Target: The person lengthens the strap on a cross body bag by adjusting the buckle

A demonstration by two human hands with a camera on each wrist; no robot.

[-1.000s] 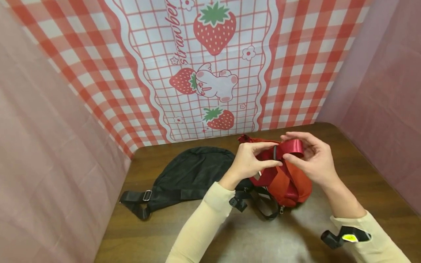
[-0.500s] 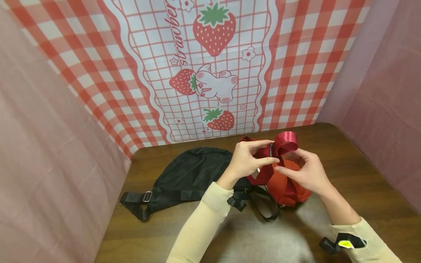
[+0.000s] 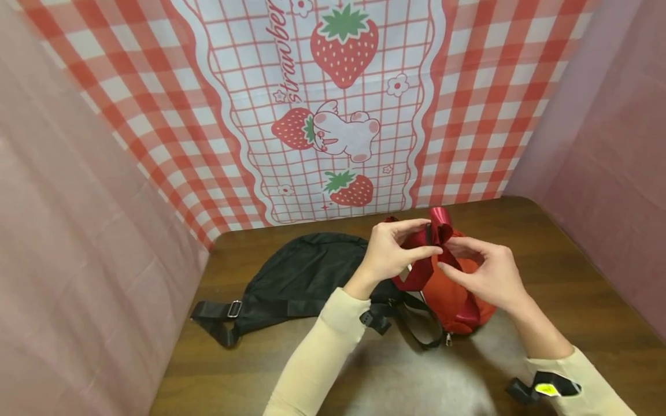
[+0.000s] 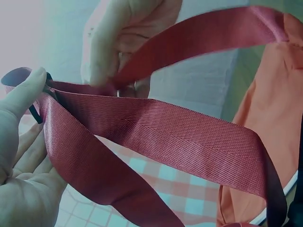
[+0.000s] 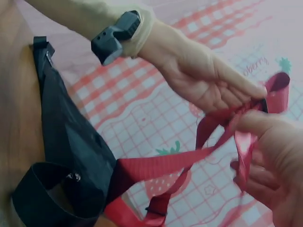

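One red strap loop (image 3: 440,215) swung toward 12 o'clock; left hand (image 3: 390,247) pinched slider (image 3: 429,233), right hand (image 3: 491,271) webbing (image 4: 199,41): slack apparently shifting.

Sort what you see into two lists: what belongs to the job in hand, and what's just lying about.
Job in hand:
dark buckle, pinched by the left fingers
red strap, looped at the buckle
red-orange bag beneath

Probably just lying about:
black bag on the table
strawberry cloth behind

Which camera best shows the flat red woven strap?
The left wrist view: the flat red woven strap is large, its weave clear. The head view shows mainly a loop at the left hand; the right wrist view shows several lengths, partly blurred.
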